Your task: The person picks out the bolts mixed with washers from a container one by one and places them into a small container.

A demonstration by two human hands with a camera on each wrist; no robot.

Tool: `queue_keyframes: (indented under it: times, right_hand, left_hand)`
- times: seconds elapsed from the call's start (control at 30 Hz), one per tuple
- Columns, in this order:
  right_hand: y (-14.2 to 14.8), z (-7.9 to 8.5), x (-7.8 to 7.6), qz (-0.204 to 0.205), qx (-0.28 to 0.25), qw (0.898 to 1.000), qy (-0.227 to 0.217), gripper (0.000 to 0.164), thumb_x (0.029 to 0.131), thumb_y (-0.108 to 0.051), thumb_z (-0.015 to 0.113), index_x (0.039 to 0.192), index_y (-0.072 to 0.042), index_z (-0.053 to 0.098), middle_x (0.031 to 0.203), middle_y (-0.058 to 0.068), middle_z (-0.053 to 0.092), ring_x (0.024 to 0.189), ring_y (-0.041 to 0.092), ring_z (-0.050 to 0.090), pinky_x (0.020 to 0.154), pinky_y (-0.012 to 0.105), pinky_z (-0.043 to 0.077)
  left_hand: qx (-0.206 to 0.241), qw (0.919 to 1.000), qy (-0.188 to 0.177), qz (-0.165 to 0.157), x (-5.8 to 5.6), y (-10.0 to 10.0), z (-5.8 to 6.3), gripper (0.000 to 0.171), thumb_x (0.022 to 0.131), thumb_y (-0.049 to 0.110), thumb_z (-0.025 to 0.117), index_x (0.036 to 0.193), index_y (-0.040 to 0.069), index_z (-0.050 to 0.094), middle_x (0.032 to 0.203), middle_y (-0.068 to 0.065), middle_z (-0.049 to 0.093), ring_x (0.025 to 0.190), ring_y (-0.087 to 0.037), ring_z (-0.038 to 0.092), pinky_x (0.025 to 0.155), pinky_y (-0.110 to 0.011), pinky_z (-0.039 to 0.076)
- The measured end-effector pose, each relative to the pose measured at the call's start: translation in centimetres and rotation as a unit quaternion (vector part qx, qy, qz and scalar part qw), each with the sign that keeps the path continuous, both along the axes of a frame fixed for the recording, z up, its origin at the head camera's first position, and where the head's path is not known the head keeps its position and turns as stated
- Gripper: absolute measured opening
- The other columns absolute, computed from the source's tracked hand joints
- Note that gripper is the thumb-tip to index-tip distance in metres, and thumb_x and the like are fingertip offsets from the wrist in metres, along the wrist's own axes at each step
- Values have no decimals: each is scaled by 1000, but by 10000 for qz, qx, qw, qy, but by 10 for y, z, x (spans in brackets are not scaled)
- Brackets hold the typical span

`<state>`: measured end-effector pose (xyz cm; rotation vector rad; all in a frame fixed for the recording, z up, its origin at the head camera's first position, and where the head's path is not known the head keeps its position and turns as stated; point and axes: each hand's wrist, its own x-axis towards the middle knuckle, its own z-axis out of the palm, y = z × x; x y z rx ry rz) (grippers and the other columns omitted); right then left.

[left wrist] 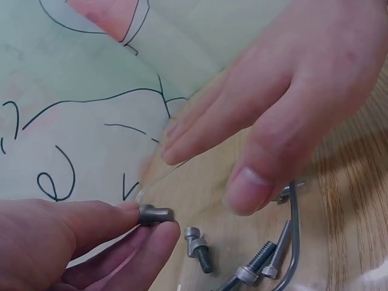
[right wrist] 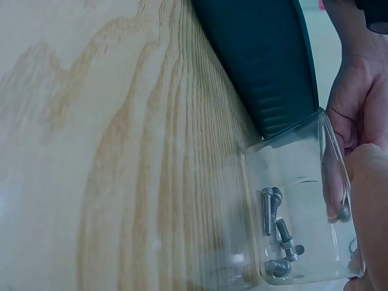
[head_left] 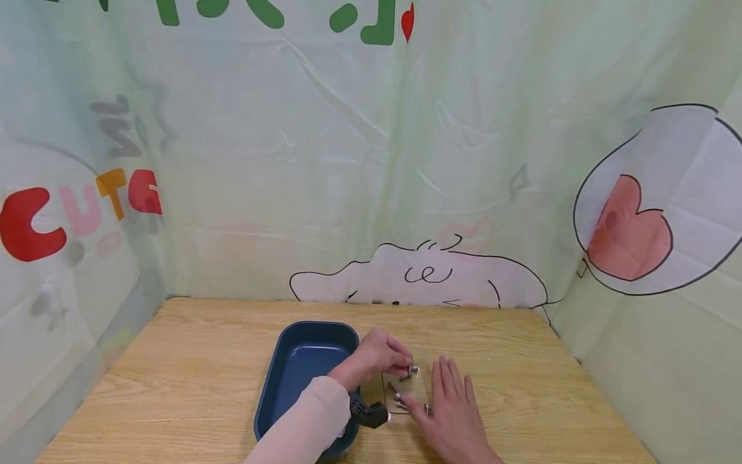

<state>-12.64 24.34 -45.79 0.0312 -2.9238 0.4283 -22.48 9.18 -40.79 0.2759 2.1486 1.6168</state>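
A clear plastic box (right wrist: 297,163) stands on the table, with several metal socket-head bolts (left wrist: 254,264) lying loose inside. My left hand (head_left: 379,353) reaches over the box from the left. In the left wrist view its thumb and fingertips pinch one grey bolt (left wrist: 156,214), partly covered by the fingers. My right hand (head_left: 455,412) lies along the right side of the box, fingers extended and thumb over its near edge. Nothing shows in that hand's grip.
A dark blue tray (head_left: 268,380) stands left of the box, partly beneath my left forearm. A black wrist device (head_left: 371,414) sits on my left wrist. The wooden table (head_left: 174,380) meets a printed curtain (head_left: 261,161) at the back.
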Motion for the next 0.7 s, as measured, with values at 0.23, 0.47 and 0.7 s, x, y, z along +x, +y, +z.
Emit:
queue_keyframes:
  times: [0.23, 0.47, 0.7]
  right_hand:
    - [1, -1, -1, 2, 4, 10000, 6, 92, 95, -59, 52, 149, 11, 30, 159, 29, 24, 150, 44, 18, 119, 67, 16]
    - [2, -3, -3, 2, 34, 10000, -15, 93, 95, -61, 50, 149, 11, 29, 159, 29, 24, 150, 44, 18, 119, 68, 15]
    - [2, -2, -5, -18, 3, 9999, -107, 95, 95, -64, 48, 149, 11, 29, 160, 29, 23, 151, 44, 17, 119, 68, 13]
  left_hand:
    - [26, 10000, 20, -25, 1, -2, 1, 11, 89, 2, 69, 97, 2, 77, 82, -8, 75, 73, -16, 74, 75, -34, 63]
    - [200, 9996, -15, -184, 1, -10, 4, 14, 92, 6, 67, 102, 3, 75, 87, -9, 76, 77, -17, 75, 79, -36, 62]
    - [102, 9993, 340, -88, 0, -21, 5, 19, 92, 10, 68, 109, 2, 74, 96, -11, 75, 82, -19, 75, 80, -36, 62]
